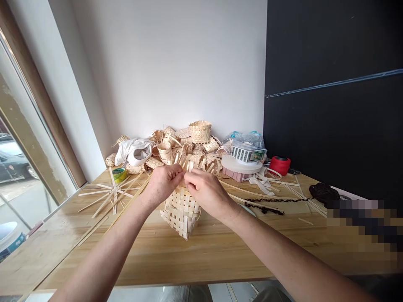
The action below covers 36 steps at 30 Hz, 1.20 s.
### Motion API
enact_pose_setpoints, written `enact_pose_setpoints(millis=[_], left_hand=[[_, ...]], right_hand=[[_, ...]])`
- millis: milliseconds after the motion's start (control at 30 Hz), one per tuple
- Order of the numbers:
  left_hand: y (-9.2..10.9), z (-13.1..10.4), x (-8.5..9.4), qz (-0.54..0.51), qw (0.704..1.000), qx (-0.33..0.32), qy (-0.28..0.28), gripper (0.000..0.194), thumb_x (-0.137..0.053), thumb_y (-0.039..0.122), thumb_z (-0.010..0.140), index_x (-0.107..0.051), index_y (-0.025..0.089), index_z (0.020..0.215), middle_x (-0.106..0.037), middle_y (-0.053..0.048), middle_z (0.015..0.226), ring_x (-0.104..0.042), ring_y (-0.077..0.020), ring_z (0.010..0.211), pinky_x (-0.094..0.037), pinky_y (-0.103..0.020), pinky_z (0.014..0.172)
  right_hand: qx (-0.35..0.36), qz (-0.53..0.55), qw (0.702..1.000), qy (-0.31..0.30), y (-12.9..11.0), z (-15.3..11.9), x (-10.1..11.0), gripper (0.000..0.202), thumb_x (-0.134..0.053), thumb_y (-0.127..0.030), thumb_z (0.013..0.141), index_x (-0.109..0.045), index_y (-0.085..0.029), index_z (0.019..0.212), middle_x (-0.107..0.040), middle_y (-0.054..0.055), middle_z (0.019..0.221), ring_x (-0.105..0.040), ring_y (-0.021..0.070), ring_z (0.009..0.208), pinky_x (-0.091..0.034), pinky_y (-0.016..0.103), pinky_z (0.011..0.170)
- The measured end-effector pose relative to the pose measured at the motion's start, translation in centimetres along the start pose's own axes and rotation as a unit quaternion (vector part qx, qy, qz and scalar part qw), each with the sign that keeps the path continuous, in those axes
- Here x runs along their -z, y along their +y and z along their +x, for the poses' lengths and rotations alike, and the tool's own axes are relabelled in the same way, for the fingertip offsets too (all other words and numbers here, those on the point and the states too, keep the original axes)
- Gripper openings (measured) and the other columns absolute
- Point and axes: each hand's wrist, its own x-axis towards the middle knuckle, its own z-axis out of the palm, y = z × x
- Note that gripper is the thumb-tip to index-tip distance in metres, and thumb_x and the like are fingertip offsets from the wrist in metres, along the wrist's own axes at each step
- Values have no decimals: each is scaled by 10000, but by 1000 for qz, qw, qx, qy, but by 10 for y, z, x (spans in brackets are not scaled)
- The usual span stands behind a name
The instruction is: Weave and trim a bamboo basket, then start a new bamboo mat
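Both hands, left hand (163, 183) and right hand (206, 191), pinch strips atop the half-woven basket (181, 212).

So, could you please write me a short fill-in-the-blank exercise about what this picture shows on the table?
1. Both hands, left hand and right hand, pinch strips at the rim of a half-woven ____ basket.
2. The spool of thread by the dark wall is ____.
3. The roll of tape lies to the ____ of the hands.
4. Finished baskets are piled against the ____ wall.

Missing words: bamboo; red; left; white
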Motion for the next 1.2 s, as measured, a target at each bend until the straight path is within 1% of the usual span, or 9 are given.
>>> enact_pose_setpoints(millis=[133, 267, 400, 533, 667, 833, 933, 1100, 1200], left_hand=[[-2, 1, 0, -26, 1000, -2, -14, 160, -458, 139, 752, -563, 150, 632, -549, 23, 559, -484, -87, 517, -343, -187, 506], [-3, 0, 4, -27, 998, -5, -59, 147, -455, 216, 800, -577, 153, 746, -518, 36, 528, -454, -85, 473, -334, -185, 472], [-3, 1, 9, 33, 992, -63, -102, 124, -455, 222, 816, -553, 157, 856, -539, 28, 600, -460, -89, 508, -348, -197, 509], [-5, 7, 12, 52, 988, -69, -129, 105, -472, 211, 808, -548, 158, 858, -530, 32, 597, -452, -87, 506, -347, -199, 514], [-7, 13, 11, 26, 987, -64, -145, 84, -488, 180, 786, -550, 159, 838, -550, 28, 630, -469, -85, 543, -361, -192, 536], [-6, 17, 10, 10, 987, -59, -146, 76, -498, 145, 759, -547, 156, 816, -483, 63, 560, -423, -67, 496, -338, -175, 508], [-5, 19, 9, 10, 987, -60, -147, 65, -490, 138, 760, -544, 154, 793, -466, 68, 556, -410, -63, 498, -334, -171, 512], [-6, 18, 8, 20, 987, -78, -143, 59, -491, 147, 778, -549, 154, 781, -487, 62, 580, -436, -65, 529, -345, -169, 535], [-9, 18, 7, 34, 987, -82, -133, 73, -496, 132, 775, -557, 155, 809, -534, 47, 628, -476, -72, 564, -363, -174, 556]], right_hand=[[9, 14, 1000, -12, 1, 2, 3, 266, -450, 47, 673, -392, -172, 535, -375, -39, 573, -366, 94, 548, -243, 214, 522], [7, 25, 1000, 8, 3, 1, 5, 262, -455, 49, 672, -389, -175, 553, -396, -39, 586, -376, 93, 559, -253, 209, 530], [-9, 34, 999, 7, 7, 1, 7, 260, -464, 57, 654, -398, -174, 555, -395, -46, 577, -375, 87, 545, -247, 202, 511], [-27, 58, 998, -6, 9, 5, 9, 236, -503, 56, 629, -453, -171, 589, -406, -60, 566, -386, 81, 528, -266, 192, 504], [-53, 69, 996, -9, 10, 6, 9, 245, -522, 44, 626, -436, -173, 553, -427, -62, 551, -401, 81, 520, -281, 195, 504], [-30, 61, 998, 15, 9, 4, 6, 253, -502, 74, 614, -449, -169, 570, -411, -62, 564, -381, 79, 524, -264, 196, 499], [-21, 46, 998, 26, 11, 3, 4, 246, -503, 79, 622, -481, -159, 563, -427, -51, 573, -394, 84, 538, -270, 201, 504], [-2, 67, 997, 26, 16, 1, 2, 204, -548, 34, 688, -611, -151, 629, -520, -16, 633, -476, 97, 586, -352, 207, 559], [18, 70, 997, 26, 19, -2, 0, 234, -532, 33, 709, -663, -161, 699, -556, 4, 673, -515, 109, 619, -396, 219, 588]])
